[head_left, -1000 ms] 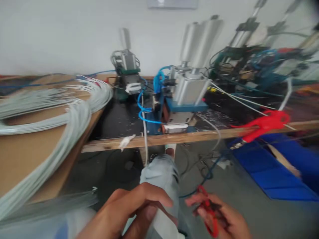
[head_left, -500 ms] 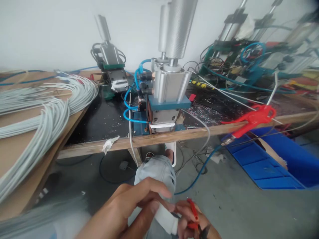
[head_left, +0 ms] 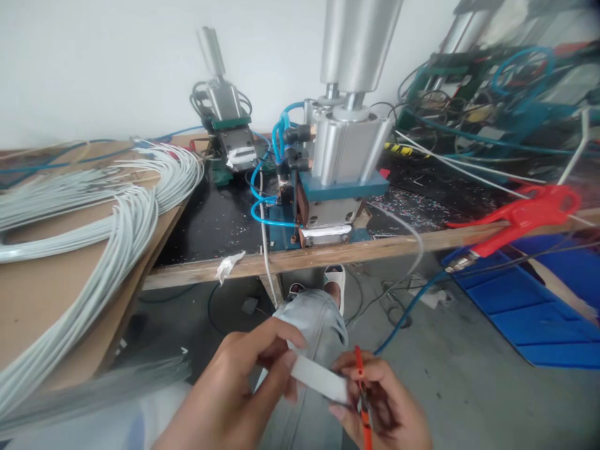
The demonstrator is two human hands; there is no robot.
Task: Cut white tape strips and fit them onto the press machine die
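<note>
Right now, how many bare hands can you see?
2: the bare left hand, bottom centre, pinching a flat white strip; the bare right hand, beside it, holding a red-handled tool.

Black-topped wooden bench (head_left: 206, 234).
Flat white strip (head_left: 322, 379) is held before it; bundled white cables (head_left: 124, 250) left, blue plastic bin (head_left: 520, 331) right.

Right hand (head_left: 394, 400) and its red-handled tool (head_left: 365, 417) now at the white strip's (head_left: 321, 379) end, no longer well apart.
</note>
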